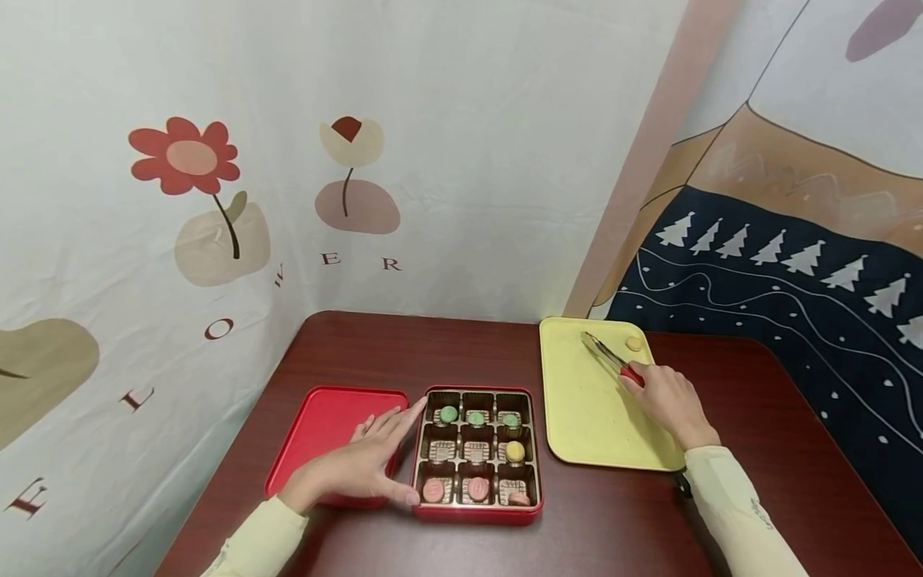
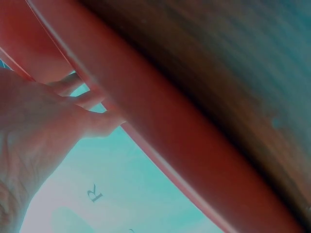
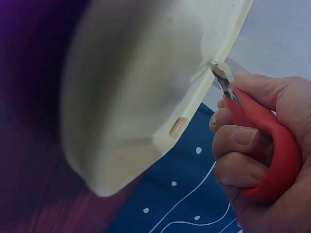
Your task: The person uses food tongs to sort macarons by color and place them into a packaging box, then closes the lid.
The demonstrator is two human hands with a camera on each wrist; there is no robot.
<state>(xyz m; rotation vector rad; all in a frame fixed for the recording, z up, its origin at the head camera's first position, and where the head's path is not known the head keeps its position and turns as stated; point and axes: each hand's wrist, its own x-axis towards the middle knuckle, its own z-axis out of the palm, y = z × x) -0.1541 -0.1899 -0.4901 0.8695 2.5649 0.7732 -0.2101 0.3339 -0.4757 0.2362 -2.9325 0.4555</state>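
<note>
My right hand point(image 1: 672, 402) grips the red handles of a pair of metal tongs point(image 3: 279, 145) over the yellow tray. Their tips point to the back left, away from a small yellow macaron point(image 1: 634, 344) in the tray's back right corner. My left hand point(image 1: 364, 461) lies against the left side of a red box point(image 1: 477, 517), thumb and fingers stretched along its edge. Inside, a divided insert bears green macarons point(image 1: 449, 414) in the back row, a yellow macaron point(image 1: 515, 452) in the middle row's right compartment, and pink macarons point(image 1: 478, 489) in front, the right one tilted.
Left of the box lies a red lid point(image 1: 339, 417), partly under my left hand. The yellow tray point(image 1: 577, 433) stands to the box's right on the dark wooden table point(image 1: 404, 353). Printed curtains point(image 1: 476, 160) hang behind and on both sides.
</note>
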